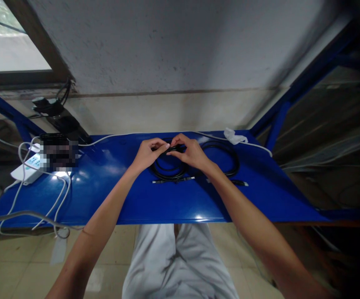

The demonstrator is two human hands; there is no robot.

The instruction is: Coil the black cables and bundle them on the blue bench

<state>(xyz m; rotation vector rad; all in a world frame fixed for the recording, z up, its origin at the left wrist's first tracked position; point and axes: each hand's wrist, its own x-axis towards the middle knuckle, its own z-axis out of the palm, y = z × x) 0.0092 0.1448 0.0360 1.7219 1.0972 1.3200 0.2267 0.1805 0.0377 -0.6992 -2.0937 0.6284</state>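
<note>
Both hands pinch a coiled black cable at the counter (105, 199).
Left hand (149, 154) and right hand (190, 153) close their fingers on the far part of the left coil (169, 179); its connector ends lie on the near side, and a second black coil (236, 162) lies right of it.

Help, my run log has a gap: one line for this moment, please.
left hand: holding black coil | right hand: same coil | second coil: rightward, on blue table | white cables: left
</note>
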